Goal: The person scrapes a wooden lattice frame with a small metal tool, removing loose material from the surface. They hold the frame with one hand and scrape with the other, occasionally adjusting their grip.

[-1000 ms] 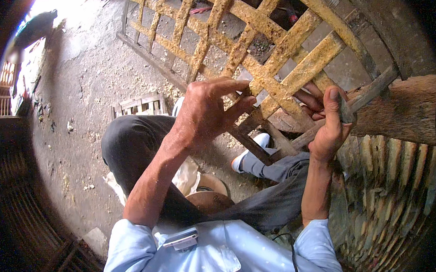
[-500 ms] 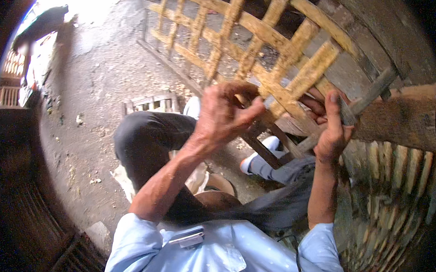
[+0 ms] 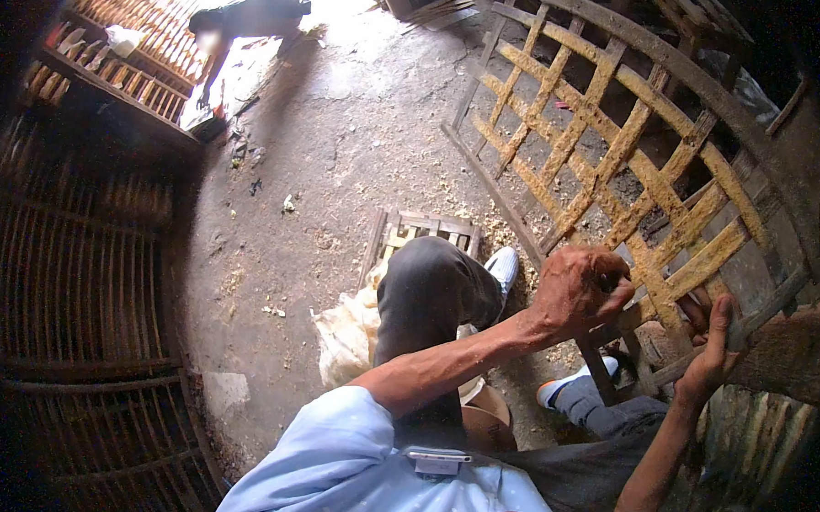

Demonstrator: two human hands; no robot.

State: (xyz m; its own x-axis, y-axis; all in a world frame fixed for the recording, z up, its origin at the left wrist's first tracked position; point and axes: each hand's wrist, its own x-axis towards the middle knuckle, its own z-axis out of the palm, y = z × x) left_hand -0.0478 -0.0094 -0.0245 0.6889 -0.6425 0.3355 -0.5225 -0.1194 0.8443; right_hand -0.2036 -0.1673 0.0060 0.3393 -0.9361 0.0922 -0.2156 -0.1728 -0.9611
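Observation:
A lattice panel (image 3: 598,170) of woven yellow strips in a grey wooden frame leans across the right side, over my legs. My left hand (image 3: 581,288) is closed at the near left part of the weave, its knuckles up. What lies inside its curled fingers is hidden. At the panel's near right corner, my right hand (image 3: 709,345) grips it, with the thumb on the near side and the fingers partly behind the strips. The strips cross diagonally with open gaps between them.
A smaller slatted wooden frame (image 3: 427,228) lies on the floor beyond my knee, near a pale sack (image 3: 345,337). A round tub (image 3: 485,408) stands between my legs. Slatted racks (image 3: 82,279) line the left. Another person (image 3: 258,15) bends at the far left.
The view has swung left, so the panel and both hands appear farther right and lower. My left fingers have curled in more; my right hand keeps its hold on the panel's corner.

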